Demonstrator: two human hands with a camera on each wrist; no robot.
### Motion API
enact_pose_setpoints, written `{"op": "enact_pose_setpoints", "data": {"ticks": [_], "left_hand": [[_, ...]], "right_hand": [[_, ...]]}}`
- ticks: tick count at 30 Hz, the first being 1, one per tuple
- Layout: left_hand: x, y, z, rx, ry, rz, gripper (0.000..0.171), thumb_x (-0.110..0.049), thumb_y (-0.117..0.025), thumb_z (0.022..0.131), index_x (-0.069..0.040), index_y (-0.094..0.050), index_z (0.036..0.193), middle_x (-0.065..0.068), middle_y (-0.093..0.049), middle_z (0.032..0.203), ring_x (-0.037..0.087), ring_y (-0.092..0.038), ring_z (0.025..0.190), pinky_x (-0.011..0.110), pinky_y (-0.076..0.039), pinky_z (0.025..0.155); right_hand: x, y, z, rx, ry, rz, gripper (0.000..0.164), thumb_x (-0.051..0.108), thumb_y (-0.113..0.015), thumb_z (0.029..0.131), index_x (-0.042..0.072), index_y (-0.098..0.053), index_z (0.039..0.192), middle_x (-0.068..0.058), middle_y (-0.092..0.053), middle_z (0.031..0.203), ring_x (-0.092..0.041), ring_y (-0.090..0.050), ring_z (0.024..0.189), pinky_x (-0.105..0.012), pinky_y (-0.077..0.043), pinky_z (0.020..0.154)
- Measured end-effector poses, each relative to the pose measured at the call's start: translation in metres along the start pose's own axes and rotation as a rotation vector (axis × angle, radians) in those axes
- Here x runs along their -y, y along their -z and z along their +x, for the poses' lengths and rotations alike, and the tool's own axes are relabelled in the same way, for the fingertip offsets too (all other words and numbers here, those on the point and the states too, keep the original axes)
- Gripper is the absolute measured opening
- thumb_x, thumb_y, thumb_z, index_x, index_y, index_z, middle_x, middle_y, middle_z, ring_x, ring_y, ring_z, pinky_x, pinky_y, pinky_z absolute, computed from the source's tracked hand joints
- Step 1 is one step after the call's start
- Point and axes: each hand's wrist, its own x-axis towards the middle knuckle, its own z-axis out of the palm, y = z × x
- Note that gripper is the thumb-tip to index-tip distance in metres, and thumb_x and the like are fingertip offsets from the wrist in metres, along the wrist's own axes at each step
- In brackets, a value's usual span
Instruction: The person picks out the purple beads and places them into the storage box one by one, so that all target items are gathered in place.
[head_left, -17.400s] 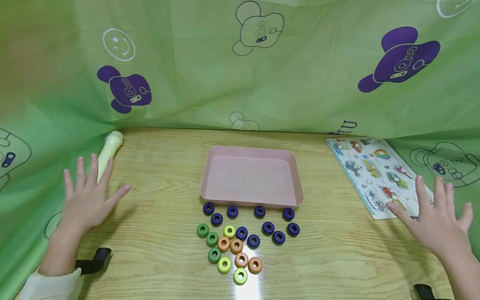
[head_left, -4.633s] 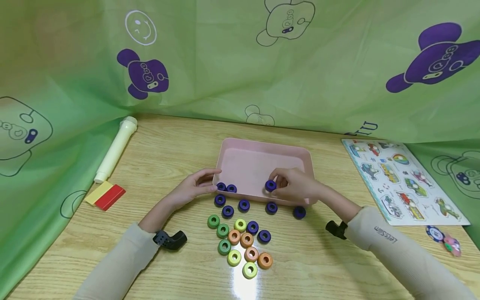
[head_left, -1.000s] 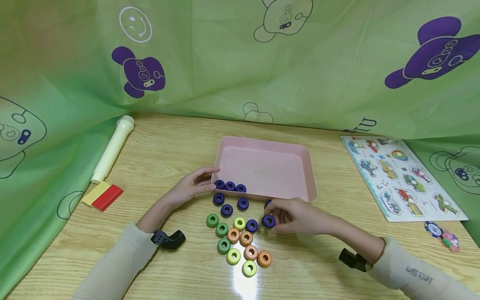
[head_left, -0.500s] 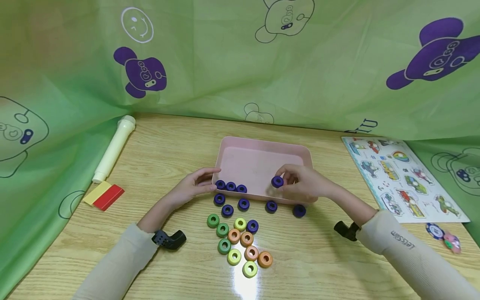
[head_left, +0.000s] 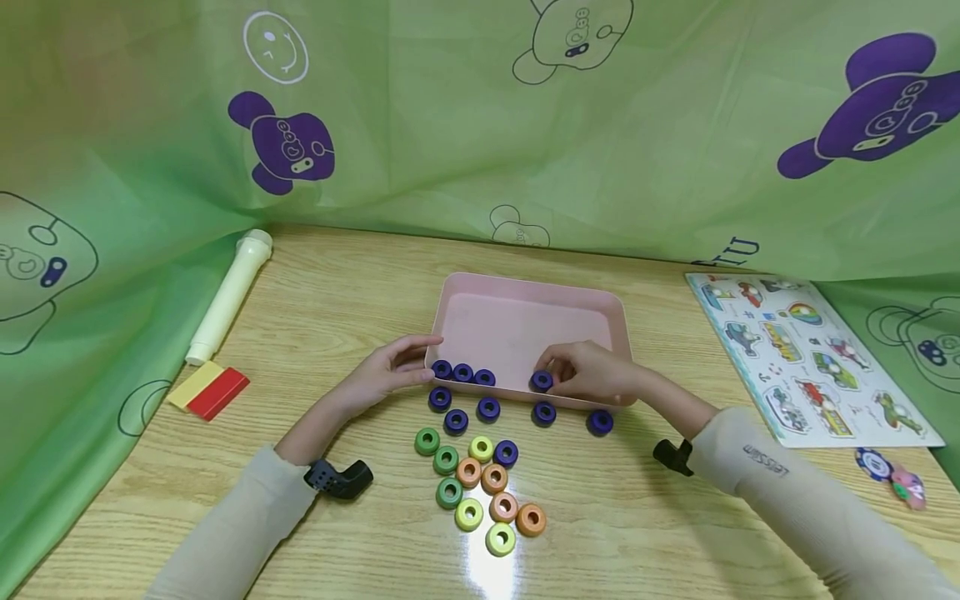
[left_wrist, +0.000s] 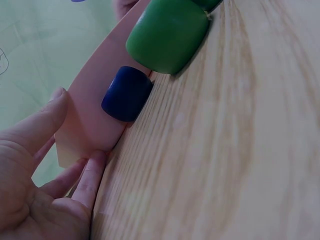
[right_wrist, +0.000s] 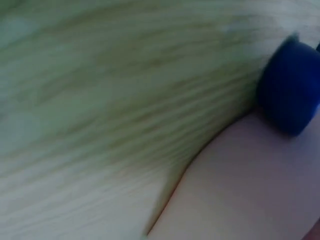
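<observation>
My right hand (head_left: 592, 370) pinches a dark blue bead (head_left: 542, 382) low inside the pink tray (head_left: 525, 287), close to its front wall. Three more dark blue beads (head_left: 462, 372) sit in a row in the tray's front left corner. My left hand (head_left: 386, 367) holds that corner of the tray; in the left wrist view its thumb (left_wrist: 50, 115) lies against the wall and the fingers bend in at the corner. Outside the front wall several dark blue beads (head_left: 488, 409) rest on the table. The right wrist view shows a blue bead (right_wrist: 290, 87) beside the tray wall (right_wrist: 240, 185), but not the fingers.
Green beads (head_left: 446, 460), orange beads (head_left: 494, 478) and yellow-green beads (head_left: 468, 514) lie clustered in front of the tray. At left are a pale microphone-shaped stick (head_left: 231, 296) and a yellow-and-red piece (head_left: 208, 392). A picture puzzle board (head_left: 813, 358) lies at right, near a chip (head_left: 872, 464).
Over the last second my right hand lifted a dark blue bead from before the tray and lowered it inside. Two beads stood in the corner earlier, now three. My left hand stays put.
</observation>
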Motion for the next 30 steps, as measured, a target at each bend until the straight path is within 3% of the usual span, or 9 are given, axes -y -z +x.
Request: {"op": "enact_pose_setpoints", "data": {"ticks": [10,30], "left_hand": [[0.001,0.000,0.001,0.001,0.004,-0.009,0.046,-0.011,-0.056,0.081,-0.007,-0.041,0.124,0.006,-0.033,0.130,0.027,-0.034,0.114,0.033,-0.031,0.091],[0.002,0.001,0.000,0.008,-0.007,-0.015,0.046,-0.010,-0.056,0.081,-0.007,-0.040,0.125,0.005,-0.033,0.130,0.027,-0.035,0.114,0.033,-0.032,0.091]], "right_hand": [[0.006,-0.009,0.013,0.006,0.029,0.001,0.025,0.004,-0.058,0.076,0.012,-0.055,0.100,0.005,-0.055,0.072,-0.008,-0.054,0.067,-0.022,-0.046,0.063],[0.021,-0.016,0.030,0.018,0.084,0.008,0.025,0.000,-0.055,0.077,0.008,-0.055,0.101,0.004,-0.055,0.071,-0.007,-0.054,0.067,-0.021,-0.046,0.062]]}}
